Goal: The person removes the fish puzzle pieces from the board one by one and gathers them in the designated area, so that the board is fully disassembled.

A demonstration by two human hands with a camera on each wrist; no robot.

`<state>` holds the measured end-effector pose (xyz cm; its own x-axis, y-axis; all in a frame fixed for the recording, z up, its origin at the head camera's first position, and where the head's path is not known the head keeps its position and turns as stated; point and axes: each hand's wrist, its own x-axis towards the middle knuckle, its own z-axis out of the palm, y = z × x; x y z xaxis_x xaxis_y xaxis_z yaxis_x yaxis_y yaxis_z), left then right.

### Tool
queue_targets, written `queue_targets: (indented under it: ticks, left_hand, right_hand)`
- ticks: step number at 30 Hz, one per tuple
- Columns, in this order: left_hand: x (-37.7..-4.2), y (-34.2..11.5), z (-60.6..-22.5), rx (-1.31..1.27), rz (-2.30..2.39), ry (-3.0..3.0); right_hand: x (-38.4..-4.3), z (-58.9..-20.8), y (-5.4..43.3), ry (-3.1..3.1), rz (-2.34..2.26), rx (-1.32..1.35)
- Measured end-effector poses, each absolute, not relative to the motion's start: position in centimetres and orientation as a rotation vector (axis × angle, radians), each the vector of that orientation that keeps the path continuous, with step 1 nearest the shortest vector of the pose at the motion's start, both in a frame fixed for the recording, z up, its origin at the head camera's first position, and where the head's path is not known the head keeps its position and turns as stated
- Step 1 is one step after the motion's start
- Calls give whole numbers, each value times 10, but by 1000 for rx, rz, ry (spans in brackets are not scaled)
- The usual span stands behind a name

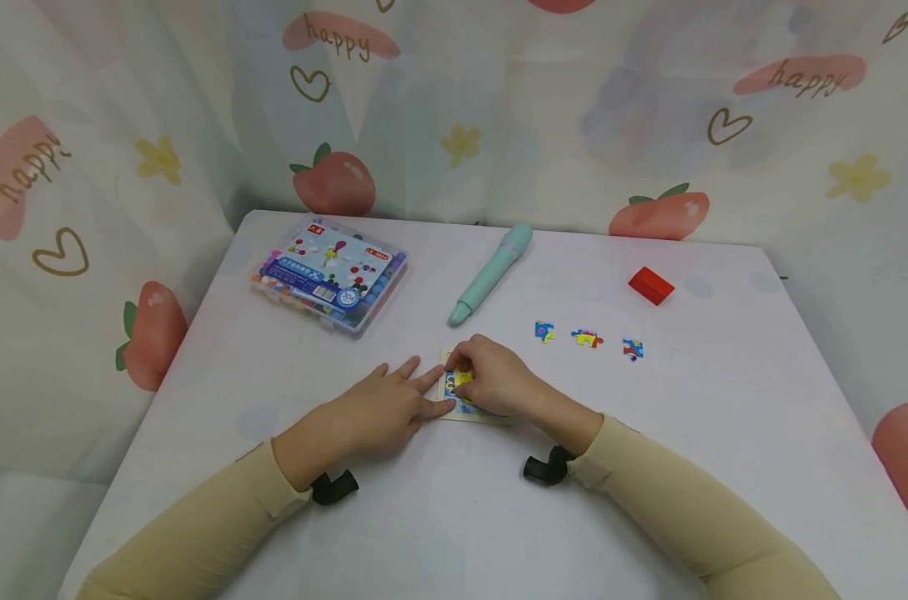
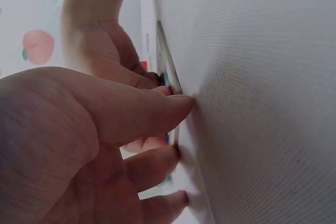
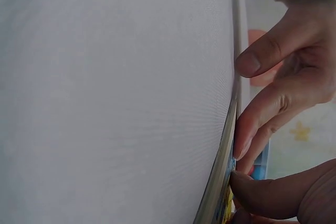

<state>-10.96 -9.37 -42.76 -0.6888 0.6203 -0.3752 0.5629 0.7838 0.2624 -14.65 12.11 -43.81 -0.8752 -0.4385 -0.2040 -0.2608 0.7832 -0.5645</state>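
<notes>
A small jigsaw puzzle board [image 1: 448, 413] with a pale frame and a blue and yellow picture lies flat on the table under both hands. My left hand [image 1: 382, 408] spreads its fingers at the board's left edge, with the thumb and fingertips against the frame. From the right, my right hand [image 1: 494, 379] bends over the board, its thumb and fingers around a yellow puzzle piece [image 1: 464, 377] at the picture's surface. The hand covers much of the board. Several centimetres beyond it lie three loose puzzle pieces [image 1: 587, 338], coloured blue, yellow and red.
A clear plastic case [image 1: 326, 271] of colourful parts sits at the back left. A mint-green pen-shaped stick [image 1: 491, 275] lies behind the board. Toward the back right is a red block [image 1: 652, 286]. A printed curtain [image 1: 529, 108] hangs behind the white table [image 1: 423, 533].
</notes>
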Motion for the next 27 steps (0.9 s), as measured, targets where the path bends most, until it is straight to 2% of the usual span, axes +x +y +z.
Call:
queue_targets:
  ticks: [27]
  left_hand:
    - [-107, -95, -426, 888, 195, 2540]
  right_hand:
    - [-145, -443, 124, 2624, -981, -471]
